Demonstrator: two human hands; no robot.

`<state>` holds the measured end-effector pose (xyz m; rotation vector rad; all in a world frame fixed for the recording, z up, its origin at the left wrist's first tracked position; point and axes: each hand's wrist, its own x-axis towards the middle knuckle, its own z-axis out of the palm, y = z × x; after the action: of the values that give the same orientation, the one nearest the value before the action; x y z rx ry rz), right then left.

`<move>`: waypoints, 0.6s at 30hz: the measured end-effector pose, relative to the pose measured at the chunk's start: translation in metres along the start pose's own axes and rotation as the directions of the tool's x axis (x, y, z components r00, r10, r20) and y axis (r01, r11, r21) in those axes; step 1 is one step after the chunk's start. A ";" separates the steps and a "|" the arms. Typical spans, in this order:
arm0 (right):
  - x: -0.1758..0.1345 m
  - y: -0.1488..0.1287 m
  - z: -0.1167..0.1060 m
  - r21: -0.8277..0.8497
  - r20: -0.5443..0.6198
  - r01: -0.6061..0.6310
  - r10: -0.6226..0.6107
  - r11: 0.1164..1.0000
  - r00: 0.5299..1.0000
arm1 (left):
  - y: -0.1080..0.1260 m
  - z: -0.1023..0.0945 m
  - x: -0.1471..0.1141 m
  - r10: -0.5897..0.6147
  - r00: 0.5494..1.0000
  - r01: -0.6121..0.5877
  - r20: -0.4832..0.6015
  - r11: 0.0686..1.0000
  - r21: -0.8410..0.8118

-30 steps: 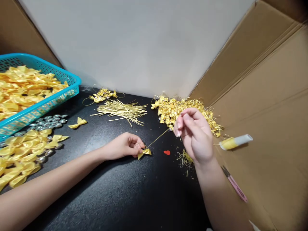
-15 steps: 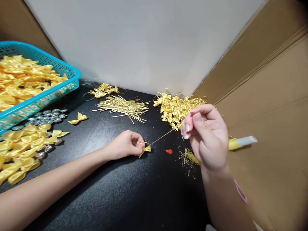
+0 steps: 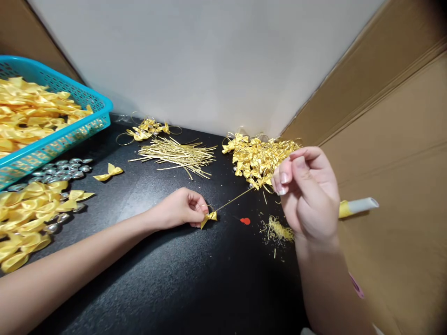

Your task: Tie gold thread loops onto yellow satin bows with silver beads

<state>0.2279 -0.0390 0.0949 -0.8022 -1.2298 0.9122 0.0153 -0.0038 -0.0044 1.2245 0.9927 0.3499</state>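
Observation:
My left hand (image 3: 190,209) pinches a small yellow satin bow (image 3: 210,217) low over the black table. From the bow a gold cord (image 3: 232,201) runs up to the right, and a thin loop shows by the fingertips. My right hand (image 3: 307,190) is raised at the right with thumb and fingers pressed together; whatever lies between them is too fine or hidden to make out. Below the cord lies a small red piece (image 3: 245,221). Yellow thread scraps (image 3: 277,229) are scattered under my right hand.
A turquoise basket (image 3: 101,104) of yellow bows stands at the left, with silver beads (image 3: 64,170) and more bows (image 3: 28,209) beside it. Cut gold cords (image 3: 178,156) lie at the back, near a heap of finished bows (image 3: 258,158). Cardboard (image 3: 394,116) walls the right side.
My right hand has moved slightly to the right. The left hand still pinches the bow, and the cord remains stretched out. The view has shifted a little.

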 end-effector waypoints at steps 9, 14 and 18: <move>0.001 0.001 -0.001 0.044 0.061 -0.060 0.057 0.997 0.997 | 0.005 -0.007 -0.001 -0.020 0.999 0.022 0.049 0.999 -0.030; 0.000 0.001 -0.001 0.009 0.076 -0.065 0.064 0.998 0.995 | 0.005 -0.008 -0.002 -0.016 0.999 0.018 0.043 0.999 -0.046; 0.000 -0.002 0.000 -0.023 0.084 -0.054 0.056 0.998 0.995 | 0.004 -0.008 -0.002 -0.029 0.999 0.031 0.041 0.999 -0.038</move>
<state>0.2285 -0.0401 0.0961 -0.8245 -1.2979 0.9882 0.0094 0.0009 0.0005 1.1762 0.9643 0.3182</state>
